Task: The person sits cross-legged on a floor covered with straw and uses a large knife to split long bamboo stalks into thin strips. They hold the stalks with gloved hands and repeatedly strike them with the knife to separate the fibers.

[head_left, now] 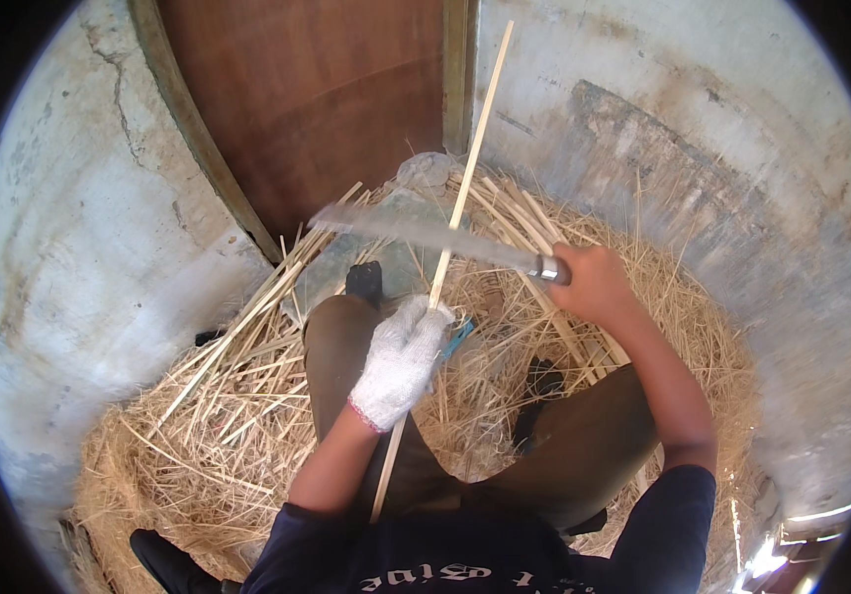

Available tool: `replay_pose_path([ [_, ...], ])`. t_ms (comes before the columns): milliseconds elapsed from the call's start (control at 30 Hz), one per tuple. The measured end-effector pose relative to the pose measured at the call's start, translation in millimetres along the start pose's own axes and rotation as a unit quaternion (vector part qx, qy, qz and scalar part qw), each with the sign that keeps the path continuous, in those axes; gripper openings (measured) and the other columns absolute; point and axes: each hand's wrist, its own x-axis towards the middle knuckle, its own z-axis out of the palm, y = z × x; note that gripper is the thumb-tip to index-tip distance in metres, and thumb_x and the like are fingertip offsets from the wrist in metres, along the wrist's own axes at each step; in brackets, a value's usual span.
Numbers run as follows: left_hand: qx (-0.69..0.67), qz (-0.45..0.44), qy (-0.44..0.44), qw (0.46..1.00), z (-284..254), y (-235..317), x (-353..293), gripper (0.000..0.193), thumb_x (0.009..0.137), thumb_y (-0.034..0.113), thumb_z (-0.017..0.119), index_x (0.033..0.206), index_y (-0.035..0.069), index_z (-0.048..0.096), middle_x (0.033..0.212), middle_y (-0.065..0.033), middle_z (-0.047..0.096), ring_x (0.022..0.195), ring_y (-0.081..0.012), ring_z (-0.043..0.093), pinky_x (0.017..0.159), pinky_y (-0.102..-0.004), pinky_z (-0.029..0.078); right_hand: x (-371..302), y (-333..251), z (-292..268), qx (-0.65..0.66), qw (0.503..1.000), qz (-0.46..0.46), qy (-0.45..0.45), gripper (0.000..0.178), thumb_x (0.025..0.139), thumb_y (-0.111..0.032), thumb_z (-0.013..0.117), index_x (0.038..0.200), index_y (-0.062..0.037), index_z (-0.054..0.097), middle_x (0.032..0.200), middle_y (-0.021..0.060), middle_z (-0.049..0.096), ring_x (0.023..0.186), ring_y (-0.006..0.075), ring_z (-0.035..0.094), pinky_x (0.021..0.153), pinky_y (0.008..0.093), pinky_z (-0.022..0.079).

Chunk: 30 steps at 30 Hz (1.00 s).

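My left hand (pixel 398 366), in a white knit glove with a red cuff, is closed round a long, thin bamboo strip (pixel 475 148). The strip slants from my lap up toward the door. My bare right hand (pixel 592 285) grips the handle of a long-bladed knife (pixel 425 234), whose blade points left and is smeared by motion. In this view the blade crosses the strip above my gloved hand; whether the two touch, I cannot tell. Beside the gloved fingers shows a small blue piece (pixel 458 339), too partly hidden to name.
Shavings (pixel 218 465) cover the floor around my legs. Several strips lie in a bundle (pixel 267 297) on the left, with more strips (pixel 529 223) on the right. A brown door (pixel 307 99) stands ahead between stained walls (pixel 703 129). A black object (pixel 173 562) lies at lower left.
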Motion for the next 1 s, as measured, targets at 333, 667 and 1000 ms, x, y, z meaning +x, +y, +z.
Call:
replay_pose_path([
  [333,0.017,-0.007,0.019,1.0,-6.2,-7.0,2.3,0.012,0.105,0.02,0.059,0.103,0.008,0.062,0.07,0.0053,0.049,0.056,-0.0043,0.043,0.05,-0.0224,0.035,-10.2,-24.6,12.5,0.091,0.992,-0.04,-0.084,0.012,0.078,-0.016,0.072,0.082,-0.005,0.068,0.061,0.0137,0.063,0.055,0.0312,0.065,0.058,0.0413,0.053],
  [667,0.292,0.003,0.11,0.95,7.6,16.9,-2.9,0.023,0.105,0.021,0.051,0.1,0.0,0.058,0.072,-0.026,0.062,0.072,-0.0467,0.066,0.063,-0.0532,0.05,-3.0,-30.0,24.2,-0.033,0.993,-0.117,-0.011,0.018,0.072,-0.018,0.072,0.086,-0.0063,0.069,0.061,0.0128,0.064,0.055,0.0316,0.066,0.058,0.042,0.055],
  [1000,0.513,0.118,0.082,0.846,9.9,-20.5,6.7,0.015,0.098,0.014,0.059,0.092,0.001,0.056,0.072,-0.0258,0.065,0.069,-0.0444,0.067,0.06,-0.0534,0.054,-4.3,-26.1,33.0,-0.006,0.994,-0.021,-0.106,0.014,0.079,-0.02,0.07,0.084,-0.0075,0.071,0.065,0.014,0.067,0.06,0.0332,0.068,0.063,0.0443,0.057],
])
